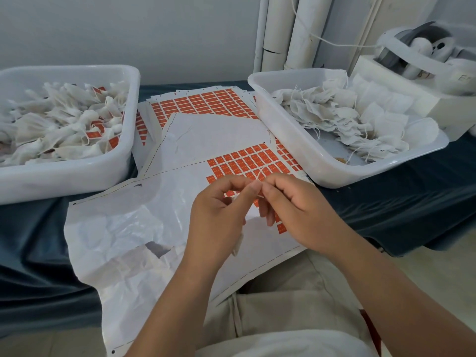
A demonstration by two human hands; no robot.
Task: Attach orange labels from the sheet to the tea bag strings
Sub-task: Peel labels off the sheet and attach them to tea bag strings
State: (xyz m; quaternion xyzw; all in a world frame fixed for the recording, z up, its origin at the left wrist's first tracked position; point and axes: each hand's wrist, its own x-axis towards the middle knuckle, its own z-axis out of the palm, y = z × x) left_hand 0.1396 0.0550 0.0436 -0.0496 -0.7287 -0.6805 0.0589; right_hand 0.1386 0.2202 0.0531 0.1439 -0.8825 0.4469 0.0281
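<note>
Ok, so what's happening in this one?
A person is tagging tea bags. Both hands, left hand and right hand, pinch a thin white string over a partly used sheet of orange labels. A tea bag seems to hang below the left hand. The left tub holds labelled bags, the right tub unlabelled ones.

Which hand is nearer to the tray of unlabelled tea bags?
Right. The right hand lies just below the tray; the left hand is further left.
</note>
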